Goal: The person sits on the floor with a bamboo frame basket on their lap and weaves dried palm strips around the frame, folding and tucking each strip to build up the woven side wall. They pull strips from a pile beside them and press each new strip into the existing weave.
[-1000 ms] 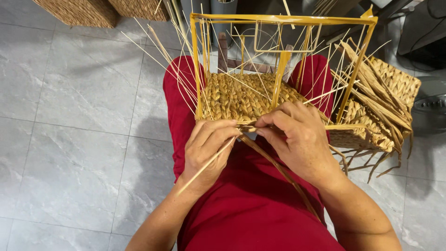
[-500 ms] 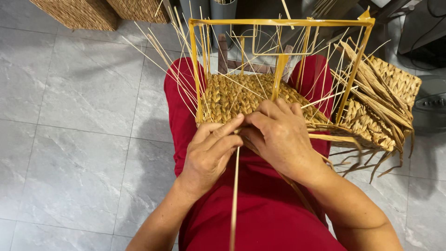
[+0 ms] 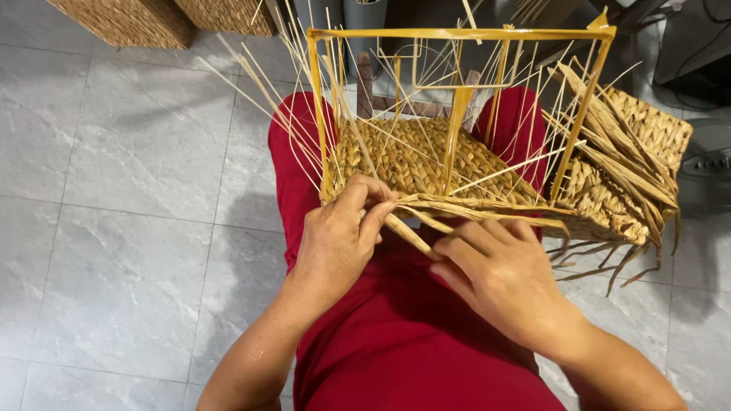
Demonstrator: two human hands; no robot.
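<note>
Fingers (image 3: 373,217) on basket's (image 3: 426,160) straw strand (image 3: 407,232)

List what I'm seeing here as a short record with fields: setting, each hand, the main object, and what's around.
Setting: person seated, red clothing, grey tiled floor
Main object: half-woven basket on a yellow wire frame, resting on the lap
Left hand: pinching a straw strand at the frame's near edge
Right hand: fingers curled on the same strand
Around: loose straw stalks at right, woven baskets at top left
</note>
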